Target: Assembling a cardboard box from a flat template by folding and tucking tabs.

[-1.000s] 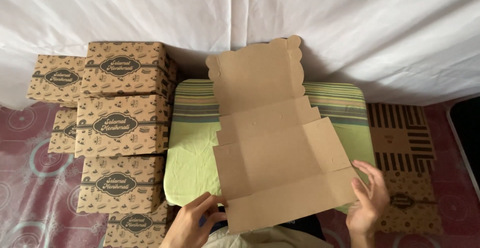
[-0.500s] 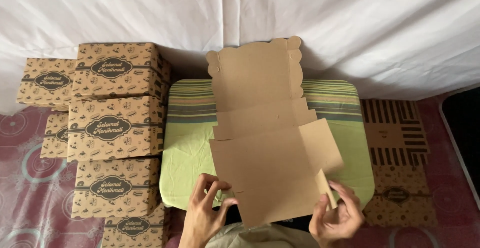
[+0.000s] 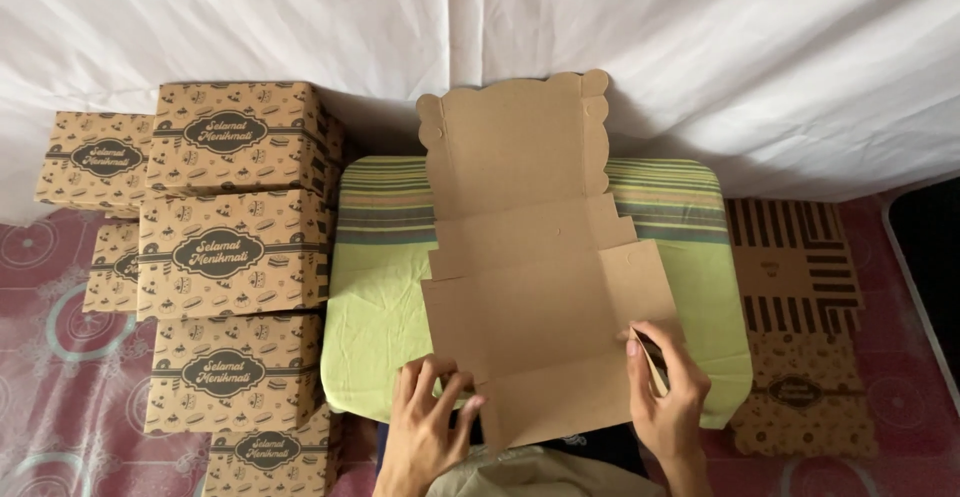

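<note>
A flat, unfolded brown cardboard box blank (image 3: 535, 267) with a scalloped top flap lies on a green striped cushion (image 3: 380, 297). My left hand (image 3: 430, 427) grips the blank's near left corner, with the fingers curled over its edge. My right hand (image 3: 665, 392) pinches the near right side flap, which is bent upward. The blank's front panel tilts up toward me between both hands.
Several assembled printed brown boxes (image 3: 235, 252) are stacked in rows at the left. A pile of flat printed box blanks (image 3: 795, 287) lies on the right. A white sheet (image 3: 700, 47) hangs behind. The floor covering (image 3: 50, 377) is pink and patterned.
Both hands moved inward along the near edge. The right side flap has been folded up and the blank has shifted slightly toward me.
</note>
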